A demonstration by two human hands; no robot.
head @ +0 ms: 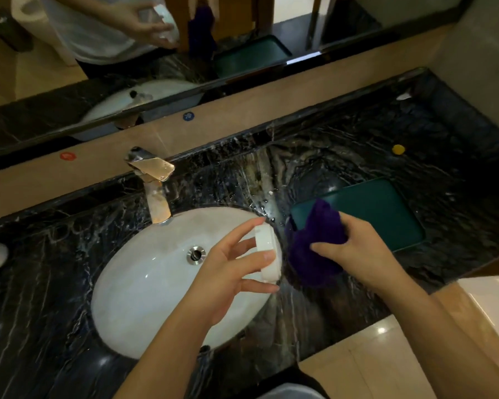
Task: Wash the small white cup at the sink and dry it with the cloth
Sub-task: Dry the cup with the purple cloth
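Cup (268, 256) and cloth (314, 246) sit side by side in the air, one in each hand, above the right edge of the sink (144, 283) – the small white cup is tipped on its side, held by the left hand (228, 272) with the fingertips spread around its rim and base, so that grip is grasping the cup. The right hand (355, 249) has its fingers curled into a bunched purple cloth, a grip clenched round the fabric, and the cloth hangs just beside the cup (whether the two touch cannot be told from this angle). Below them the white oval basin is set into a dark marbled desk (357, 156), wet and streaked with water near the basin's right side. A metal drain (196, 253) shows in the middle of the basin, and a tap (153, 182) stands at the basin's far rim, its spout pointing over the bowl. A dark green tray (386, 208) lies flat on the desk to the right of the sink, partly behind the cloth. Further back on the desk there is a small yellow object (398, 149) – too small to identify. A mirror (98, 67) runs along the wall behind, reflecting the hands, the cup and the cloth, and a red sticker (67, 156) and a blue sticker (188, 116) sit on the beige strip beneath it
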